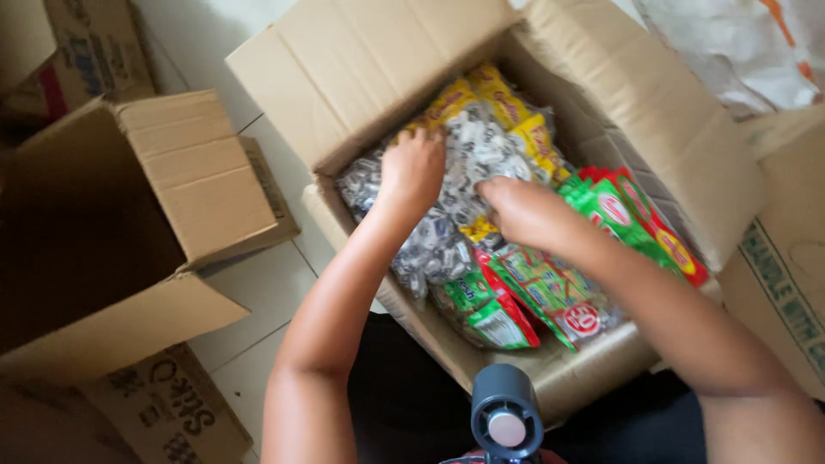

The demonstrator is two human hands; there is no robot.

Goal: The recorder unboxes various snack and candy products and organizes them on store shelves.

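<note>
While both hands sit inside the open cardboard box point(653, 112), left hand point(414, 167) w/ fingers curled grips the clear bag of silver-wrapped candies point(455, 215) at its 11 o'clock edge; right hand point(524, 210) clamps its 3 o'clock side. Green-red snack packs point(533, 292) lie at 5 o'clock.

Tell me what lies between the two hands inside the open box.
In the head view, only the clear bag of silver-wrapped sweets lies between the left hand and right hand; both rest on it.
</note>
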